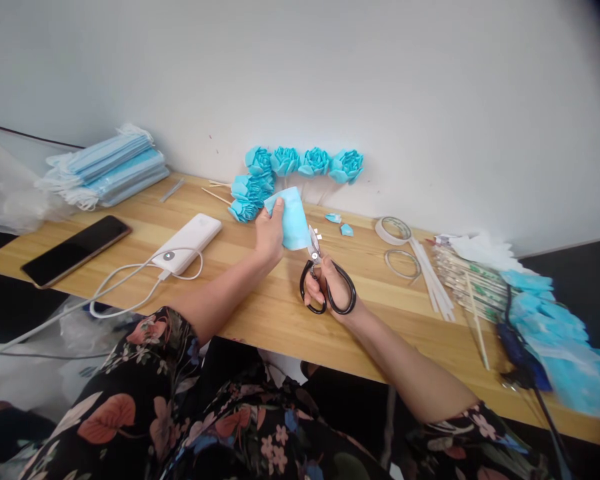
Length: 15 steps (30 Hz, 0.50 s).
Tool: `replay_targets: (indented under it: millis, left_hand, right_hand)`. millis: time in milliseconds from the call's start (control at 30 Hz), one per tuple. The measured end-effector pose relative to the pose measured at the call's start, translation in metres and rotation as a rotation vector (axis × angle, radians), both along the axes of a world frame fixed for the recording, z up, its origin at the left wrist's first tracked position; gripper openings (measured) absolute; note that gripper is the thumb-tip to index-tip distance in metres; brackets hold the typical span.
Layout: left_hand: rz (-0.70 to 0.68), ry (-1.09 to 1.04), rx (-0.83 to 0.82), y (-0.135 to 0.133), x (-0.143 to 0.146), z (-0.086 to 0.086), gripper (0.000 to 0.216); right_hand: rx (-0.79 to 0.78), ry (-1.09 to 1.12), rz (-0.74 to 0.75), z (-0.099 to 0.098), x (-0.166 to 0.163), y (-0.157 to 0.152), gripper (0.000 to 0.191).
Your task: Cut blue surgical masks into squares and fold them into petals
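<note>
Between the thumb and fingers of my left hand [270, 233] is a blue sheet of mask fabric [295, 220], held up above the table. My right hand [330, 283] grips black-handled scissors [315, 253], fingers through the loops. The blades point up at the sheet's lower right corner; small white bits [319, 235] show beside them. Behind the sheet, several blue fabric flowers [314, 161] on sticks stand or lean against the wall. Two small blue pieces, a folded one [333, 218] and a petal-like one [347, 230], lie on the table right of the sheet.
Left on the wooden table [260, 313] are stacked face masks [115, 167], a phone [77, 250] and a white power bank [190, 243] with a looping cable. At right lie a tape roll [394, 230], a wire coil [403, 264], white strips [433, 280], packaged sticks [473, 283] and blue fabric [550, 320].
</note>
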<state>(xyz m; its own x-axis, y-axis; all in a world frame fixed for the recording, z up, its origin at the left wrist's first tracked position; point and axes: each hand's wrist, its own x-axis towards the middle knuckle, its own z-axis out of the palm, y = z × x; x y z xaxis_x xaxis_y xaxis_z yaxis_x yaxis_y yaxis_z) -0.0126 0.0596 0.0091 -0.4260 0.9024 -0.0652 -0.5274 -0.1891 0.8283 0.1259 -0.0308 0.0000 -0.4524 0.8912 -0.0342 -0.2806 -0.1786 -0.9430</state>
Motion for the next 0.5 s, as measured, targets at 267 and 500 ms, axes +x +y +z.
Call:
replay_targets:
  millis: [267,500]
  left_hand:
    - [0.009,0.025,-0.011,-0.0014,0.0001,0.0022,0.016]
    - [-0.001,0.038,-0.029,-0.0012,-0.0005,0.0015,0.016]
  right_hand:
    - [0.036,-0.002,-0.002,-0.0016,-0.0003,-0.0003,0.066]
    - [0.032,-0.035,-0.01,-0.0021,0.001,-0.0009,0.071]
